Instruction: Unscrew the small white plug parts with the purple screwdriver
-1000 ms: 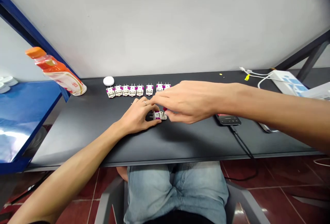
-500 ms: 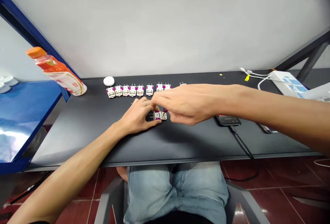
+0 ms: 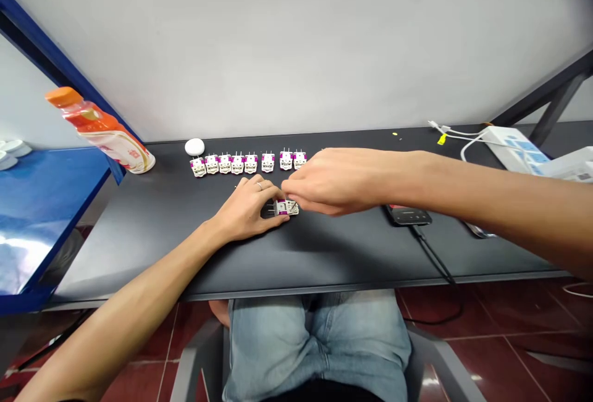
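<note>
My left hand (image 3: 250,209), with a ring on one finger, pinches a small white-and-purple plug part (image 3: 281,207) with metal pins between thumb and fingers. It lies on the dark desk, pins toward my left palm. My right hand (image 3: 331,183) is closed just above its right end. From the fist a thin screwdriver shaft (image 3: 293,205) points down at the part; the handle is hidden by my fingers. Behind my hands stands a row of several similar plug parts (image 3: 238,163), pins up. My right hand hides the row's right end.
An orange-capped bottle (image 3: 109,133) stands at the left, near a white round object (image 3: 194,147). At the right are a black device (image 3: 408,215) with a cable, white cables (image 3: 467,136) and a white-and-blue box (image 3: 521,147). The desk's front edge (image 3: 315,291) is above my lap.
My right hand has turned and risen slightly over the plug part; the dark red handle glimpsed before is now covered. My left hand keeps its hold in nearly the same place.
</note>
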A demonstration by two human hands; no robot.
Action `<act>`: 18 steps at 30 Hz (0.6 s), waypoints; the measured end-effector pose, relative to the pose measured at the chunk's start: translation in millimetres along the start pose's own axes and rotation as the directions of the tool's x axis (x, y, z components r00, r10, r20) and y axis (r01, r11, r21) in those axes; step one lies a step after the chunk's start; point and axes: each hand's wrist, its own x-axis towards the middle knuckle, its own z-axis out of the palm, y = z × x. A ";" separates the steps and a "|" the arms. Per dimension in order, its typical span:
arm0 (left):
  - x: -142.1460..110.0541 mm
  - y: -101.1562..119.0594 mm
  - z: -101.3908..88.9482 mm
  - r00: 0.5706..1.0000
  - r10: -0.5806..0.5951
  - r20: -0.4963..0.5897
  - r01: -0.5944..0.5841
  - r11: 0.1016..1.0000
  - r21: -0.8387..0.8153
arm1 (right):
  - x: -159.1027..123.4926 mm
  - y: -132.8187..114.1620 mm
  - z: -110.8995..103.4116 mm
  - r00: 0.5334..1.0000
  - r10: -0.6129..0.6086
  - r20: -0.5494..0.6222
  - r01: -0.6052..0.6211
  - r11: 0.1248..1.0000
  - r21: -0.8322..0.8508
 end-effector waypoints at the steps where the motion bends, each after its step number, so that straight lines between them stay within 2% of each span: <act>1: 0.0 0.1 0.1 1.000 0.002 -0.004 -0.002 1.000 0.004 | 0.1 -0.2 0.3 0.999 -0.026 -0.042 0.027 0.999 0.024; 3: 0.1 -0.1 0.7 1.000 0.004 -0.012 -0.004 1.000 0.010 | 0.3 -0.6 1.6 0.992 -0.036 -0.120 0.041 0.998 0.037; 6: 0.3 -0.4 1.5 1.000 -0.001 -0.012 0.001 1.000 0.014 | 0.7 -0.6 3.6 0.998 0.027 -0.057 -0.029 0.999 -0.021; 8: 0.5 -0.6 1.5 1.000 0.003 -0.011 -0.003 1.000 0.010 | 0.6 -0.2 4.9 0.999 0.001 -0.046 -0.001 1.000 -0.009; 10: 0.6 -0.7 1.4 1.000 0.013 -0.016 -0.013 1.000 0.000 | 0.1 0.7 6.2 0.990 -0.063 -0.127 0.068 0.997 0.034; 12: 0.4 -1.0 1.4 1.000 0.020 -0.022 -0.020 1.000 -0.009 | -0.4 1.6 7.3 0.982 -0.058 -0.180 0.068 0.996 0.051; 15: -0.1 -1.8 1.9 0.999 0.015 -0.029 -0.015 1.000 -0.001 | -0.6 2.6 8.2 0.994 -0.006 -0.108 0.008 1.000 0.018; 18: -0.5 -2.8 2.8 0.999 0.023 -0.036 -0.023 1.000 0.007 | -0.4 2.4 8.7 0.986 -0.059 -0.155 0.064 0.998 0.027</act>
